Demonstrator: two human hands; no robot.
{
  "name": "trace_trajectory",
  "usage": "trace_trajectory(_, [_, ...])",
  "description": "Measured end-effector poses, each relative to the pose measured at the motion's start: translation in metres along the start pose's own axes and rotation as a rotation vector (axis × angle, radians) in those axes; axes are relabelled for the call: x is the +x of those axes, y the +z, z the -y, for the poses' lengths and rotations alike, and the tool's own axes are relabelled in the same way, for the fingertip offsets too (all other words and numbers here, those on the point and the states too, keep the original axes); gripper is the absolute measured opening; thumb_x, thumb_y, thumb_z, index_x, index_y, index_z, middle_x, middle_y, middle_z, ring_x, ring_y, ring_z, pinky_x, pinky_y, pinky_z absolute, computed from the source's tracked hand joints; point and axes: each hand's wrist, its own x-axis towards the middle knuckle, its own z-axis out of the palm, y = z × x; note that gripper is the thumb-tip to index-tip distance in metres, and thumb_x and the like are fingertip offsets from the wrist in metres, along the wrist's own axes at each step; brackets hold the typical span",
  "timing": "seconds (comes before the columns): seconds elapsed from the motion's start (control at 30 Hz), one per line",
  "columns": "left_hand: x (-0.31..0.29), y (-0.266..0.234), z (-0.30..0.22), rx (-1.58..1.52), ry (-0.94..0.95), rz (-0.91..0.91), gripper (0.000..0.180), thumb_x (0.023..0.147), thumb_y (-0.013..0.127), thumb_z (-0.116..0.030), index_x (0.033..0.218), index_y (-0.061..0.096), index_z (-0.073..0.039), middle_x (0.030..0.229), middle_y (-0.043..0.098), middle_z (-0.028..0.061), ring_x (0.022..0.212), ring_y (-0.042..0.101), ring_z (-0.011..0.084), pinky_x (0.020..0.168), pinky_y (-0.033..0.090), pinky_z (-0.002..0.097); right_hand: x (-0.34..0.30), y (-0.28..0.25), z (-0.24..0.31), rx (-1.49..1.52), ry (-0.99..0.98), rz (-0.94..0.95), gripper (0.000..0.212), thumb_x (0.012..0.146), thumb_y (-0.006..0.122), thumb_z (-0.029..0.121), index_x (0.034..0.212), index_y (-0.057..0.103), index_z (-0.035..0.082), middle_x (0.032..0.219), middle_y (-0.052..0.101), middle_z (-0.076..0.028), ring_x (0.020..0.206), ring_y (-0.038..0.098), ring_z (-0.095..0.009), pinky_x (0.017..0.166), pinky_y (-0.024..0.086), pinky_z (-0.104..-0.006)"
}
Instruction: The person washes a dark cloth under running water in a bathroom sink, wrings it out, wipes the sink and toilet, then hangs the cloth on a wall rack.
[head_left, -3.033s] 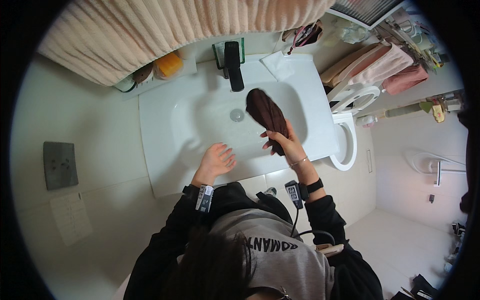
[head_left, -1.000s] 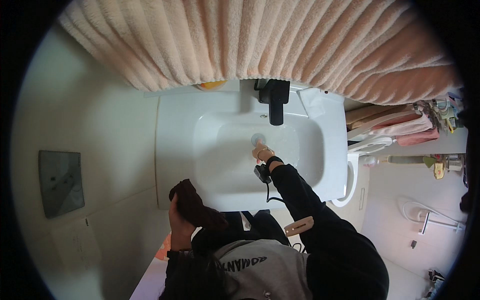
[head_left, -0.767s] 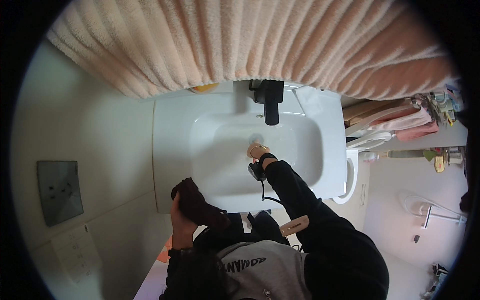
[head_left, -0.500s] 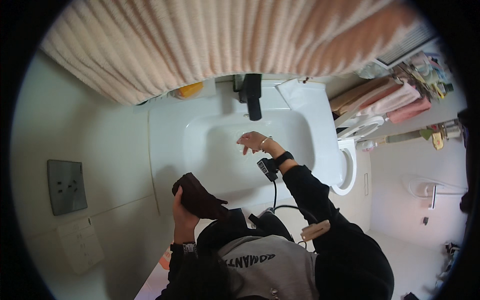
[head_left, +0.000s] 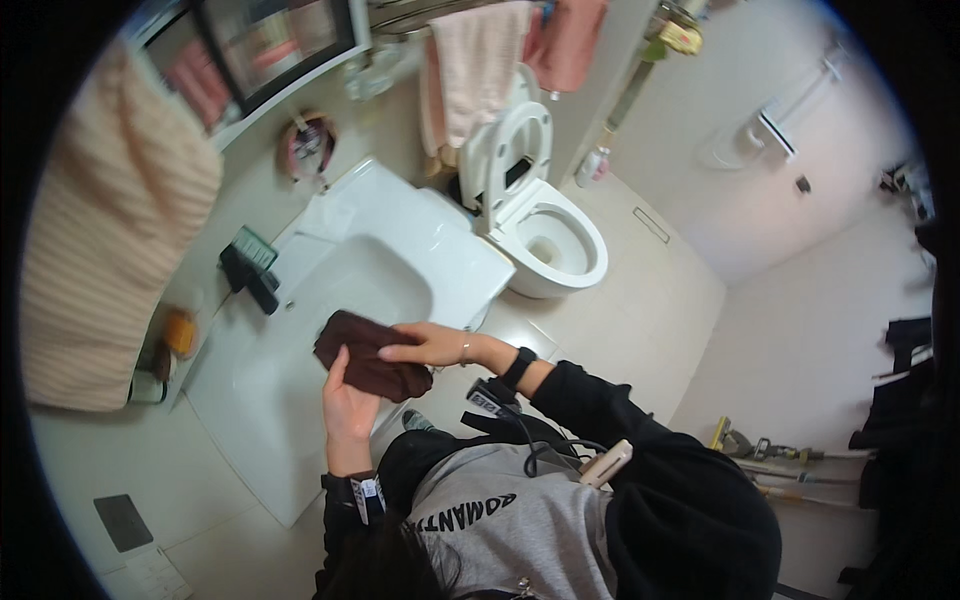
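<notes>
Both hands [head_left: 385,375] around brown cloth [head_left: 365,355]

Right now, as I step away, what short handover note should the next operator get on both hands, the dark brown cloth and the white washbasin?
Left hand: under the dark brown cloth, gripping it from below.
Right hand: on top of the cloth, fingers flat across it, so both hands hold it between them.
The cloth is folded into a small pad, held above the front edge of the white rectangular washbasin, near the body.
The black tap stands at the back of the basin; no water can be seen running.
Done: cloth picked up and bunched in both hands.
Left: whether the basin is wiped cannot be told; judging by the hold, the cloth probably needs folding or wringing next.
</notes>
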Motion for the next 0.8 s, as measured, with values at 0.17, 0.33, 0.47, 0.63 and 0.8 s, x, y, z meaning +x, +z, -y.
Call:
trace_trajectory(0.17, [0.059,0.070,0.102,0.263,-0.178,0.206,0.041,0.093,0.043,-0.013,0.132,0.037,0.000,0.131,0.046,0.0126,0.122,0.044,0.0249,0.105,0.032,0.0405,-0.134,-0.080,-0.017,-0.015,-0.077,-0.514,0.040,0.094,0.050,0.032,0.120,0.052,0.001,0.103,0.061,-0.005,0.095,0.053,-0.012,0.084,0.044,-0.0262])
trace_trajectory(0.33, [0.085,0.133,0.209,0.424,-0.382,0.291,0.048,0.088,0.046,0.000,0.133,0.034,-0.005,0.130,0.044,0.0120,0.120,0.045,0.0255,0.102,0.037,0.0399,-0.282,-0.134,-0.021,0.196,-0.191,-1.021,0.036,0.095,0.049,0.028,0.121,0.051,0.002,0.109,0.058,-0.003,0.098,0.052,-0.010,0.087,0.043,-0.0249])
trace_trajectory(0.47, [0.099,0.171,0.285,0.407,-0.587,0.405,0.051,0.090,0.045,-0.003,0.137,0.027,-0.012,0.134,0.039,0.0102,0.120,0.045,0.0249,0.101,0.039,0.0420,-0.364,-0.154,-0.015,0.340,-0.311,-1.332,0.033,0.097,0.046,0.025,0.120,0.050,0.002,0.110,0.057,-0.003,0.100,0.052,-0.010,0.090,0.042,-0.0249])
trace_trajectory(0.63, [0.118,0.200,0.363,0.685,-0.891,0.338,0.047,0.093,0.053,-0.024,0.134,0.031,-0.019,0.130,0.044,0.0025,0.116,0.047,0.0178,0.095,0.040,0.0410,-0.442,-0.171,0.012,0.257,-0.417,-1.618,0.032,0.096,0.048,0.027,0.117,0.051,0.003,0.108,0.057,-0.004,0.096,0.054,-0.011,0.086,0.045,-0.0254])
trace_trajectory(0.8, [0.146,0.205,0.427,0.835,-1.144,0.260,0.038,0.085,0.063,-0.026,0.117,0.044,-0.016,0.113,0.049,-0.0010,0.100,0.049,0.0130,0.085,0.044,0.0391,-0.498,-0.210,0.036,0.214,-0.543,-1.798,0.032,0.096,0.047,0.029,0.116,0.051,0.004,0.100,0.058,-0.002,0.084,0.055,-0.010,0.070,0.048,-0.0238])
